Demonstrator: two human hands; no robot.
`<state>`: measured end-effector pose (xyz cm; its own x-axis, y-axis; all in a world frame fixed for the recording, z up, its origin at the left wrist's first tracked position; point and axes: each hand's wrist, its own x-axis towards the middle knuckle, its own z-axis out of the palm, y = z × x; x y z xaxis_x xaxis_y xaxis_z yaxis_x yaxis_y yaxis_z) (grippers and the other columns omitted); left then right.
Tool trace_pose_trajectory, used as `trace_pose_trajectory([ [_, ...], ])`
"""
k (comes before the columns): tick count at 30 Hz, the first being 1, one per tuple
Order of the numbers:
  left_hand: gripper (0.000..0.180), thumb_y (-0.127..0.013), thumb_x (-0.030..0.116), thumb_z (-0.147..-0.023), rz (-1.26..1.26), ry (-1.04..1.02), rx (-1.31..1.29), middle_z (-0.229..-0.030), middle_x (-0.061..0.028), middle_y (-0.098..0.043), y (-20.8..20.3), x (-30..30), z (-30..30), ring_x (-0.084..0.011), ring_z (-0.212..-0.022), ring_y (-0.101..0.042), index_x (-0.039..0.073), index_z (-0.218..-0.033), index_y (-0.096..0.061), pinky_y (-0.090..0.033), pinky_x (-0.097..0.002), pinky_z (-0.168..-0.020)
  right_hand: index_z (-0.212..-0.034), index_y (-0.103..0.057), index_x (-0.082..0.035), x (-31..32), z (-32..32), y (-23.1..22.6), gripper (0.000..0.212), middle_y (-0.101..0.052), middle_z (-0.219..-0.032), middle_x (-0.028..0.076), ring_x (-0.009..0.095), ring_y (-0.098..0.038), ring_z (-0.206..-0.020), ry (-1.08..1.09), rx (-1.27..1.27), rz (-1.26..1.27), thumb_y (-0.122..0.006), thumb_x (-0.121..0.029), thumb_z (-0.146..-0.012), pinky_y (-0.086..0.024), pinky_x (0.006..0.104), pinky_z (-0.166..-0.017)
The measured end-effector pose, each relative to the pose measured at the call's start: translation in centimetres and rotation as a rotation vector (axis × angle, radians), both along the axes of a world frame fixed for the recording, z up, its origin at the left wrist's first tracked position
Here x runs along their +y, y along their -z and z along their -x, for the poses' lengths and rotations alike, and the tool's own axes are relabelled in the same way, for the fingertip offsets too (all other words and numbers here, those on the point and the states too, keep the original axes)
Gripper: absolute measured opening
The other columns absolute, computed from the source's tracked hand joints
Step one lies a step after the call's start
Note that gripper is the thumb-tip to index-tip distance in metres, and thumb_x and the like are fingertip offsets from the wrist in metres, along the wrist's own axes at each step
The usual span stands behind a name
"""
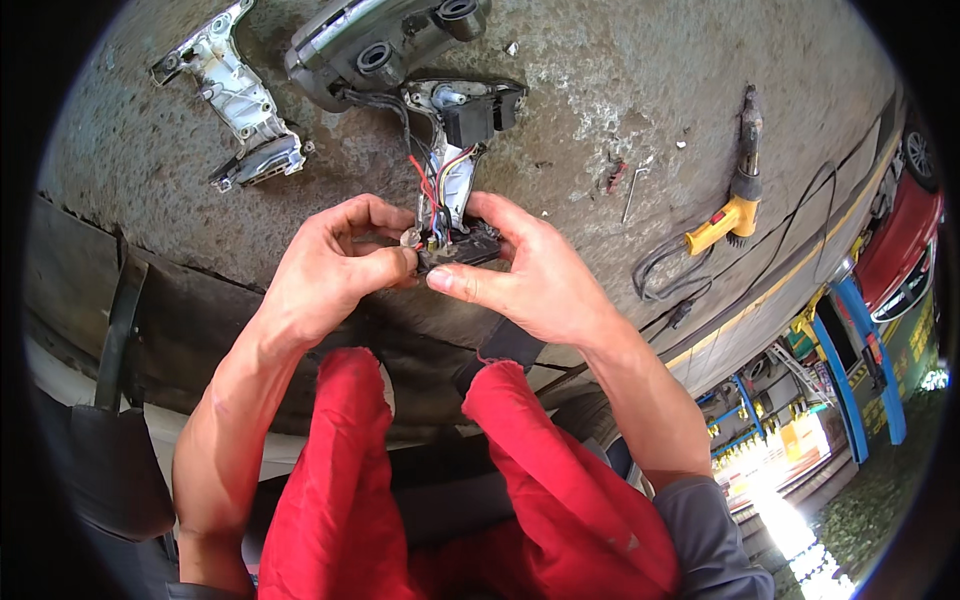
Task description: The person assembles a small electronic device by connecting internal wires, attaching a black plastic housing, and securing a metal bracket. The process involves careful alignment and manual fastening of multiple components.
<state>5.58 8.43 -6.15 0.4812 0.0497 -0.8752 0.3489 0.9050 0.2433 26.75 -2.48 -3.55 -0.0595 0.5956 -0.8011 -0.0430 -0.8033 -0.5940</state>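
Both my hands close around the near end of a pale metal housing with several coloured wires (432, 185) running into a small black part (462, 253). My left hand (335, 262) pinches at its left side, next to a small clear piece (410, 237). My right hand (535, 268) grips the black part, thumb on top and fingers behind it. From the housing, dark cables lead toward a large grey casing (340, 45) with round sockets. A black block (470, 122) sits on the housing's far end. My fingers hide part of the black part's edges.
A white metal bracket-like shell (235, 95) lies at the far left. On the right rest a hex key (632, 192) and a yellow heat gun (735, 215) with its cord. Beyond the worn surface stand a red car (905, 250) and blue posts (850, 340).
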Motion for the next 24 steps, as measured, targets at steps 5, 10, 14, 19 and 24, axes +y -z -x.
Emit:
trace_pose_trajectory([
  [5,0.032,-0.076,0.001,-0.09,-0.06,0.051,-0.004,-0.107,-0.0063,-0.07,0.1,-0.2,0.0,-0.0118,-0.093,-0.071,-0.006,-0.119,-0.065,-0.056,-0.0281,-0.088,-0.143,-0.059,0.004,-0.2,0.3,0.1,0.074,-0.065,-0.137,0.024,0.038,-0.063,-0.128,-0.006,-0.023,-0.022,-0.088,-0.036,-0.087,-0.049,0.0448,-0.111],
  [10,0.03,-0.075,0.001,-0.09,-0.087,0.059,0.009,-0.107,-0.0065,-0.071,0.3,-0.5,0.0,-0.0109,-0.093,-0.071,-0.005,-0.118,-0.065,-0.056,-0.0272,-0.087,-0.146,-0.057,0.005,0.2,0.2,-0.4,0.074,-0.068,-0.135,0.015,0.021,-0.063,-0.125,-0.112,-0.12,-0.057,-0.089,-0.028,-0.089,-0.05,0.0376,-0.109],
  [14,0.029,-0.075,0.002,-0.09,-0.1,0.055,0.012,-0.106,-0.0062,-0.071,0.2,-0.7,-0.2,-0.0103,-0.093,-0.071,-0.005,-0.117,-0.065,-0.056,-0.0267,-0.087,-0.138,-0.062,0.0,0.0,0.7,-0.4,0.063,-0.067,-0.127,0.021,0.04,-0.065,-0.119,-0.093,-0.214,-0.146,-0.082,-0.034,-0.089,-0.051,0.0455,-0.104],
  [19,0.027,-0.072,0.002,-0.091,-0.14,0.031,0.022,-0.106,-0.0055,-0.071,0.5,-1.3,-0.2,-0.0103,-0.093,-0.071,-0.005,-0.116,-0.065,-0.056,-0.0264,-0.088,-0.137,-0.065,0.003,0.5,0.8,-0.4,0.064,-0.07,-0.128,0.019,0.029,-0.068,-0.121,-0.112,-0.247,-0.087,-0.087,-0.029,-0.086,-0.05,0.0393,-0.107],
  [24,0.027,-0.07,0.003,-0.093,-0.15,0.042,0.03,-0.109,-0.0062,-0.072,0.5,-1.7,0.2,-0.0115,-0.097,-0.071,-0.006,-0.118,-0.065,-0.057,-0.028,-0.091,-0.134,-0.065,0.001,0.0,1.1,0.2,0.063,-0.069,-0.126,0.021,0.036,-0.067,-0.119,-0.093,-0.252,-0.124,-0.086,-0.034,-0.086,-0.052,0.0434,-0.105],
])
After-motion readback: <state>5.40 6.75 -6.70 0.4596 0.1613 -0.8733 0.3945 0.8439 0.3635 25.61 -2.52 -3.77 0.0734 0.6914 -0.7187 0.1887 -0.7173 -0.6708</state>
